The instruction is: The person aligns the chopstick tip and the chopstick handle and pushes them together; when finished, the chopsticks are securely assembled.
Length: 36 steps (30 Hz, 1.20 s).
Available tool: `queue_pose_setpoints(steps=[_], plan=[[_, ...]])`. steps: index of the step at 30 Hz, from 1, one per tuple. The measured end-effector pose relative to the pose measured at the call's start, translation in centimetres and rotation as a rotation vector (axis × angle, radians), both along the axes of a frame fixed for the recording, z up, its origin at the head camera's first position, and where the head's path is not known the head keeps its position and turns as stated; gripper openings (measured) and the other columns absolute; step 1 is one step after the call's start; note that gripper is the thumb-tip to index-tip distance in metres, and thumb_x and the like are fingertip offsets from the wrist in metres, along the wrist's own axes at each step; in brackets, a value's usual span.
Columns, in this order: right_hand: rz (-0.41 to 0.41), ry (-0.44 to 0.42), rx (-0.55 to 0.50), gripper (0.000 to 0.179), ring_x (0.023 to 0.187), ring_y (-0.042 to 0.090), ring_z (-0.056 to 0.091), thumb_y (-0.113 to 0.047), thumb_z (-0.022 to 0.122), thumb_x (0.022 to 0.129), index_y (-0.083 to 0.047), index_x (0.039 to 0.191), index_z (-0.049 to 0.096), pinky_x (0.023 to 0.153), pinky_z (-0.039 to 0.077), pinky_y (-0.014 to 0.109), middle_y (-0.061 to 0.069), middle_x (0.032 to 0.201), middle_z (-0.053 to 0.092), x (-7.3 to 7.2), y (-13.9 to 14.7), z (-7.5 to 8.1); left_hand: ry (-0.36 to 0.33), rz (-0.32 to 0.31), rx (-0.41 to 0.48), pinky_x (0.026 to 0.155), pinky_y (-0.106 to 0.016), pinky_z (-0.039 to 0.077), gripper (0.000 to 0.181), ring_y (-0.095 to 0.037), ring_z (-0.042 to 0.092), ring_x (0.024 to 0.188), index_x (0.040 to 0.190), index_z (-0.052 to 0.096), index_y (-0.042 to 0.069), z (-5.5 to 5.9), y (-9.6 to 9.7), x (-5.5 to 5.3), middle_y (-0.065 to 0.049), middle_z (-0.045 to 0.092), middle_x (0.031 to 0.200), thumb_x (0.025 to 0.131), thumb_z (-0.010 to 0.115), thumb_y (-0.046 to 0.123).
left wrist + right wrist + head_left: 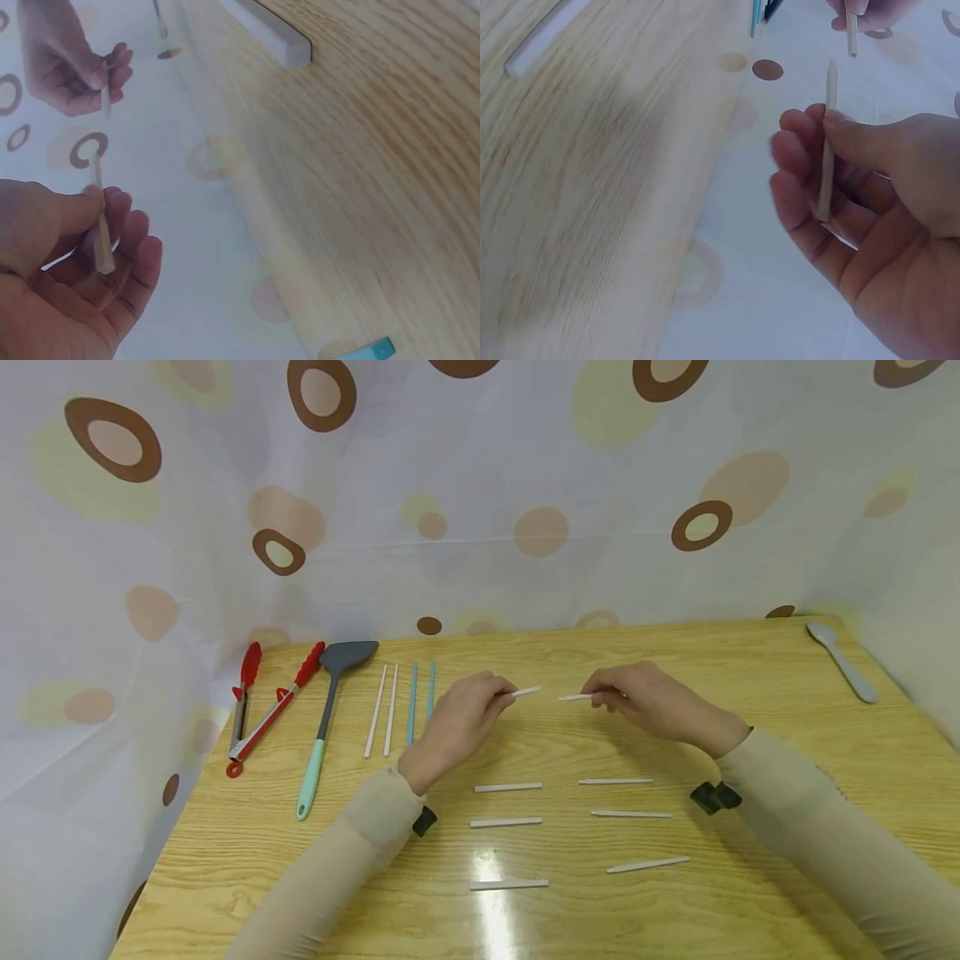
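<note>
Above the middle of the wooden table, my left hand (pixel 463 717) pinches a short pale stick (pixel 527 691) between thumb and fingers. Facing it across a small gap, my right hand (pixel 651 697) pinches another short pale stick (pixel 574 697). In the left wrist view the left stick (pixel 103 244) has a squared end; the right wrist view shows the right stick (pixel 827 165) lying along the fingers. The two sticks do not touch. Nearer me lie similar white sticks in two columns, three at left (pixel 506 822) and three at right (pixel 632 814).
To the left lie red-tipped tongs (pixel 273 718), a spatula (pixel 326 727) with mint handle, two pinkish-white chopsticks (pixel 391 710) and two blue chopsticks (pixel 412 706), partly behind my left hand. A grey spoon (pixel 843 662) lies far right. Patterned cloth (pixel 480 585) hangs behind the table.
</note>
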State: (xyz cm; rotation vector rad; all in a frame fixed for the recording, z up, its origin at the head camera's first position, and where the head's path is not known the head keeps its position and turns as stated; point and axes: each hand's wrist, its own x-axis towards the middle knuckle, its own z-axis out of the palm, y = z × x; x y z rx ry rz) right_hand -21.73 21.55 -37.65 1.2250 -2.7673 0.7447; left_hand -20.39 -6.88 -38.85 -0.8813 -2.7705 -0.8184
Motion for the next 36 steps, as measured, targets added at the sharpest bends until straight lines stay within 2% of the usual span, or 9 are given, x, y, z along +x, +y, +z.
queue_pose_setpoints(steps=[3,8,11,14,18,24,33,36], plan=[[-0.013,0.022,-0.054,0.012,0.071,0.010,0.063,0.000,0.064,0.095,-0.003,0.105,0.071,0.063,0.053,0.031,0.001,0.090,0.070,-0.09,-0.09,0.22,0.013,-0.021,0.052,0.059,-0.024,0.047,0.019,-0.008,0.055,0.070,0.111,0.072,0.008,0.04,-0.07,-0.11,0.001,0.062,0.088,0.102,0.059,0.018],[-0.064,0.029,-0.135,0.012,0.073,0.005,0.062,-0.009,0.065,0.097,-0.008,0.106,0.073,0.063,0.053,0.031,-0.001,0.091,0.070,-0.21,-0.13,0.62,0.009,-0.062,0.167,0.071,-0.021,0.051,0.018,-0.009,0.061,0.080,0.109,0.073,0.006,0.00,-0.25,-0.32,0.001,0.063,0.091,0.100,0.061,0.016],[-0.076,0.014,-0.186,0.013,0.075,0.006,0.063,-0.010,0.065,0.098,-0.010,0.107,0.073,0.067,0.055,0.030,-0.004,0.093,0.070,-0.21,-0.09,0.89,0.007,-0.072,0.234,0.073,-0.020,0.052,0.017,-0.009,0.063,0.082,0.109,0.074,0.007,0.07,-0.39,-0.31,0.001,0.064,0.093,0.100,0.063,0.017],[-0.076,-0.019,-0.229,0.013,0.069,0.007,0.062,-0.010,0.064,0.098,-0.012,0.107,0.073,0.066,0.055,0.028,-0.005,0.094,0.069,-0.19,-0.10,1.03,0.014,-0.070,0.276,0.073,-0.020,0.052,0.017,-0.007,0.062,0.081,0.109,0.074,0.009,0.18,-0.48,-0.27,0.002,0.065,0.094,0.099,0.064,0.017],[-0.067,-0.067,-0.268,0.014,0.059,0.013,0.056,-0.010,0.064,0.098,-0.013,0.108,0.073,0.057,0.051,0.026,-0.007,0.089,0.067,-0.21,-0.17,0.89,0.017,-0.077,0.304,0.073,-0.020,0.053,0.017,-0.008,0.063,0.081,0.109,0.074,0.008,0.31,-0.52,-0.23,0.002,0.065,0.094,0.099,0.064,0.017],[-0.057,-0.103,-0.292,0.014,0.056,0.015,0.054,-0.010,0.063,0.098,-0.011,0.109,0.073,0.052,0.048,0.027,-0.006,0.082,0.064,-0.25,-0.24,0.71,-0.023,-0.089,0.334,0.074,-0.021,0.053,0.017,-0.011,0.064,0.081,0.109,0.074,0.008,0.22,-0.59,-0.18,0.002,0.064,0.094,0.099,0.063,0.017],[-0.044,-0.132,-0.319,0.013,0.059,0.015,0.057,-0.009,0.062,0.099,-0.009,0.108,0.072,0.054,0.050,0.028,-0.004,0.079,0.063,-0.18,-0.53,0.81,-0.051,-0.090,0.353,0.073,-0.021,0.054,0.017,-0.005,0.064,0.082,0.109,0.074,0.010,0.23,-0.38,-0.14,0.005,0.065,0.094,0.099,0.064,0.018],[-0.035,-0.145,-0.337,0.013,0.064,0.015,0.062,-0.008,0.061,0.099,-0.010,0.106,0.072,0.058,0.053,0.028,-0.003,0.081,0.066,-0.15,-0.72,0.78,-0.091,-0.097,0.390,0.072,-0.022,0.055,0.016,-0.006,0.066,0.081,0.110,0.074,0.008,0.30,-0.26,-0.19,0.003,0.069,0.094,0.099,0.063,0.013]])
